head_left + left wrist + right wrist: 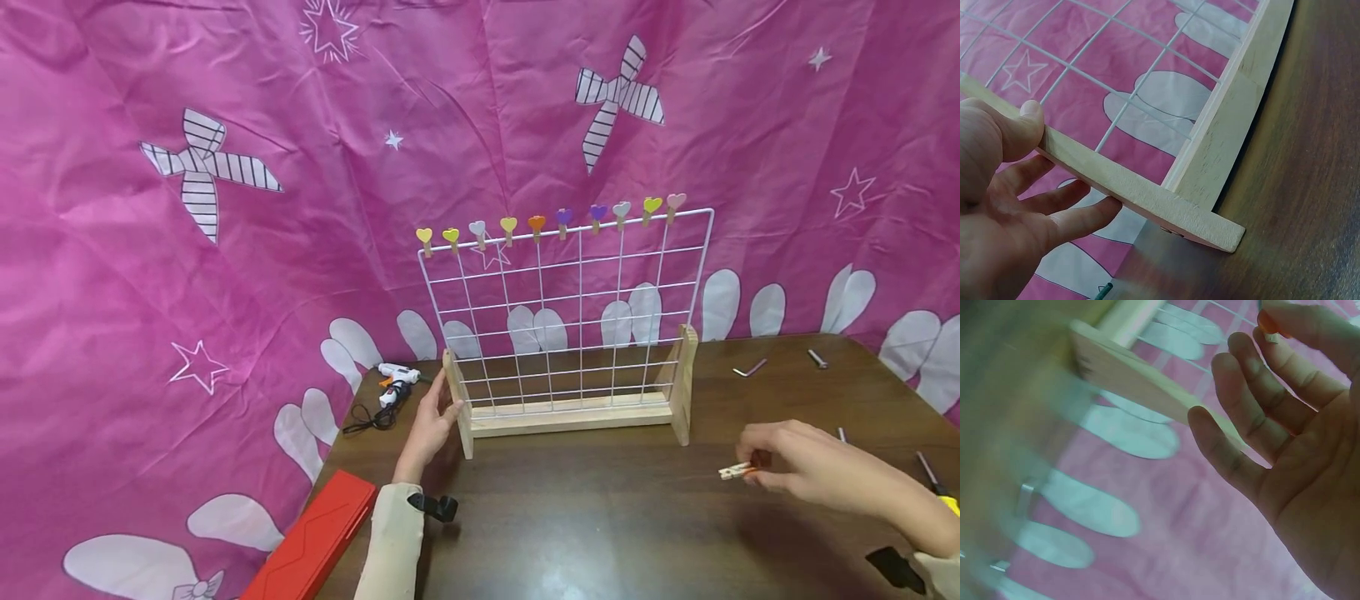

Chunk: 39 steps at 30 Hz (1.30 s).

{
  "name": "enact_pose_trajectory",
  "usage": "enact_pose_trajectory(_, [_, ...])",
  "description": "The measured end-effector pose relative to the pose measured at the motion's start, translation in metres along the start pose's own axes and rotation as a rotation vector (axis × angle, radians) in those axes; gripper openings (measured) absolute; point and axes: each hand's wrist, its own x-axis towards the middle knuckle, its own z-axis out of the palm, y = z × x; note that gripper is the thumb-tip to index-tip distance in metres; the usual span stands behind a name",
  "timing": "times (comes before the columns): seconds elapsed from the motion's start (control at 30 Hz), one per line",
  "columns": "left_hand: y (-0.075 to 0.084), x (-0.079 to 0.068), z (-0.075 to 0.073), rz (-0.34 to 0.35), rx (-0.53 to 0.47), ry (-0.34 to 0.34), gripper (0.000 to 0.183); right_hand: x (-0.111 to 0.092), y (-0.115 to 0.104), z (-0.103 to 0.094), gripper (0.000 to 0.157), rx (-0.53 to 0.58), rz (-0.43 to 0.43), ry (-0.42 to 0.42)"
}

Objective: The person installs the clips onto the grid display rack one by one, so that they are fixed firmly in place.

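Observation:
A white wire grid (581,287) stands upright in a wooden base (570,423), with a row of small heart clothespins (536,225) along its top bar. My left hand (433,421) grips the base's left wooden side post (1129,181), thumb on one face and fingertips against the other. To the right of the stand, my right hand (806,467) pinches a small wooden clothespin (735,472) between thumb and forefinger. In the right wrist view its orange heart (1267,322) shows at the fingertips, while the other fingers extend loosely.
A white glue gun (397,375) with a black cord lies at the back left. A red box (318,533) sits on the left edge. Small metal-looking pieces (817,359) and a yellow-handled tool (948,502) lie on the right. A pink printed cloth (300,275) hangs behind.

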Motion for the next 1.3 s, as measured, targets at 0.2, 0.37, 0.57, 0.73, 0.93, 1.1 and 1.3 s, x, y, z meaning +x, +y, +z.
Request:
enact_pose_trajectory(0.2, [0.002,-0.001,0.0,0.015,-0.003,0.012,0.066,0.035,-0.009,-0.046,0.045,-0.107,-0.117,0.015])
enact_pose_trajectory(0.37, [-0.001,-0.001,-0.001,0.001,-0.002,0.003,0.067,0.061,-0.015,-0.083,0.03,-0.303,-0.171,0.022])
enact_pose_trajectory(0.57, [-0.004,0.001,-0.003,0.008,0.006,0.011,0.067,0.097,-0.025,-0.126,0.039,-0.447,-0.107,-0.034])
enact_pose_trajectory(0.73, [-0.006,0.002,-0.005,0.012,0.012,0.015,0.067,0.127,-0.031,-0.158,0.034,-0.587,0.07,-0.13])
enact_pose_trajectory(0.93, [-0.008,0.003,-0.005,0.006,0.004,0.009,0.068,0.162,-0.029,-0.189,0.029,-0.685,0.013,-0.136])
enact_pose_trajectory(1.1, [-0.008,0.003,-0.002,0.003,-0.008,0.008,0.068,0.188,-0.026,-0.209,0.023,-0.729,-0.009,-0.136])
enact_pose_trajectory(1.3, [-0.006,0.001,0.0,0.0,-0.018,0.006,0.068,0.209,-0.027,-0.215,0.018,-0.77,-0.051,-0.155])
